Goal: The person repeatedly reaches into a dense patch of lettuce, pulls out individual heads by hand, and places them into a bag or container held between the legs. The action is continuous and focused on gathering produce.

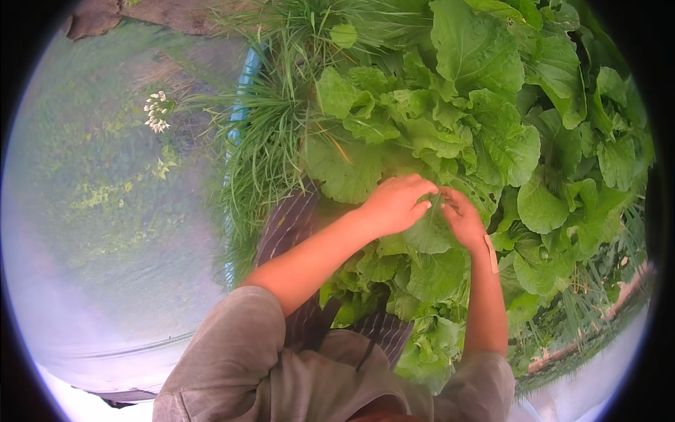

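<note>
Broad green leaves of a leafy vegetable (432, 274) spread below and around both hands. My left hand (398, 203) is at the middle, palm down, its thumb apart from bent fingers whose tips come close to the other hand. My right hand (462, 215) is just to the right, fingers curled inward, with an adhesive strip (491, 254) at the wrist. A leaf (430, 232) lies beneath and between the hands. Whether either hand pinches part of it is too small to tell.
Grass-like plants (274, 132) grow to the left along a blue pipe or edging (248, 79). A white flower head (158, 112) stands before hazy plastic film (121, 253). More large leaves (548, 153) fill the right, with a brownish edge (569, 349) at lower right.
</note>
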Available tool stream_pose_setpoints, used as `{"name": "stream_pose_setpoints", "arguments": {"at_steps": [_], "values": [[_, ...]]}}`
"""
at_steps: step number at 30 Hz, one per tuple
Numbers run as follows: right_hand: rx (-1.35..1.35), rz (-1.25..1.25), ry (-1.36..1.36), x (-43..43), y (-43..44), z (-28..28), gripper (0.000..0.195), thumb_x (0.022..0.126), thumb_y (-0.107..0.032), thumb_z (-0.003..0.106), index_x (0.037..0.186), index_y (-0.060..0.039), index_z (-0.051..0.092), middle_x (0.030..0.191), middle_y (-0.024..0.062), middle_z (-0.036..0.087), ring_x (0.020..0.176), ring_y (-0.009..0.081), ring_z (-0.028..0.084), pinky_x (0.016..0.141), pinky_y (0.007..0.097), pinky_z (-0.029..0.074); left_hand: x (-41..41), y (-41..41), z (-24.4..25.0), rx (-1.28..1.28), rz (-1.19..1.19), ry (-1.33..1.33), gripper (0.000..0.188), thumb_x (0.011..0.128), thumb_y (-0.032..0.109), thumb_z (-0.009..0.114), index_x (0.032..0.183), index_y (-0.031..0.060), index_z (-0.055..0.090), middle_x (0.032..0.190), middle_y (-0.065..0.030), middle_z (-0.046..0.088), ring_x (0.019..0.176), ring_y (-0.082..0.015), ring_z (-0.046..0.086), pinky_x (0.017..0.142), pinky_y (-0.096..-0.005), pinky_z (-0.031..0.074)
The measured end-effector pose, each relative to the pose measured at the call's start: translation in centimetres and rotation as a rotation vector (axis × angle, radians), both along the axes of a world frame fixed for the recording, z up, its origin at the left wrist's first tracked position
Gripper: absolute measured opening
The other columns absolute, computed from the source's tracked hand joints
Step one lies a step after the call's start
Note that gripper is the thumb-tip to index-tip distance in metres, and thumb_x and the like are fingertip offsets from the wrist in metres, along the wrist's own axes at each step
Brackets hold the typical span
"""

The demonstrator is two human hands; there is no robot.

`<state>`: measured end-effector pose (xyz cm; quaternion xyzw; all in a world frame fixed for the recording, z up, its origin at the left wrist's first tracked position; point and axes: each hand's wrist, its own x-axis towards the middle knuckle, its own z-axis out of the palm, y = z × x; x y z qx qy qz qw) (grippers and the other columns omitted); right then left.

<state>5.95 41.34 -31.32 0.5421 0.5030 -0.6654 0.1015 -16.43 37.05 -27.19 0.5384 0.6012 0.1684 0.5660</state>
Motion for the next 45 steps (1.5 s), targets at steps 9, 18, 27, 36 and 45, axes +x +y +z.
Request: {"name": "stream_pose_setpoints", "arguments": {"at_steps": [9, 18, 27, 36, 45], "values": [[0.240, 0.013, 0.056, -6.6, 6.6, 2.8, 0.038, 0.094, -0.012, 0.055, 0.132, -0.0048, 0.054, 0.125, 0.0171, 0.060, 0.115, 0.0258, 0.060, 0.097, 0.0355, 0.047, -1.6, 0.8, 0.6, -0.100, -0.067, 0.024, 0.035, 0.091, 0.022, 0.059, 0.125, 0.0102, 0.057, 0.116, -0.0149, 0.058, 0.111, -0.0344, 0.056, 0.097, -0.0455, 0.044], [0.302, 0.511, -0.030, -6.2, 1.4, 15.9, 0.042, 0.092, -0.023, 0.058, 0.133, -0.0120, 0.055, 0.122, 0.0156, 0.061, 0.111, 0.0309, 0.061, 0.094, 0.0389, 0.049, -7.1, -8.5, 6.8, -0.042, 0.014, 0.196, 0.034, 0.088, 0.022, 0.063, 0.120, 0.0113, 0.061, 0.114, -0.0145, 0.060, 0.111, -0.0350, 0.056, 0.095, -0.0446, 0.045], [0.287, 0.646, 0.001, 2.3, -4.8, 24.8, 0.045, 0.091, -0.027, 0.055, 0.134, -0.0103, 0.054, 0.118, 0.0183, 0.064, 0.107, 0.0335, 0.062, 0.092, 0.0417, 0.049, -8.7, -28.8, 14.5, -0.195, 0.346, 0.622, 0.034, 0.080, 0.024, 0.066, 0.113, 0.0145, 0.065, 0.116, -0.0144, 0.061, 0.110, -0.0359, 0.058, 0.094, -0.0453, 0.047], [0.173, 0.760, -0.123, 8.6, -12.1, 26.3, 0.043, 0.091, -0.025, 0.057, 0.132, -0.0120, 0.058, 0.106, 0.0143, 0.070, 0.096, 0.0285, 0.067, 0.085, 0.0358, 0.052, 2.1, -44.8, 18.6, -0.596, 0.463, 0.370, 0.030, 0.091, 0.027, 0.048, 0.109, 0.0110, 0.066, 0.107, -0.0215, 0.067, 0.101, -0.0393, 0.063, 0.087, -0.0476, 0.051], [0.205, 1.066, -0.029, -3.2, -9.9, 24.6, 0.040, 0.090, -0.023, 0.052, 0.128, -0.0120, 0.059, 0.119, 0.0195, 0.064, 0.109, 0.0358, 0.061, 0.093, 0.0409, 0.048, 12.0, -52.8, 16.2, -0.747, 0.622, 0.113, 0.029, 0.091, 0.028, 0.050, 0.108, 0.0116, 0.067, 0.104, -0.0194, 0.068, 0.093, -0.0374, 0.066, 0.079, -0.0464, 0.050]]}}
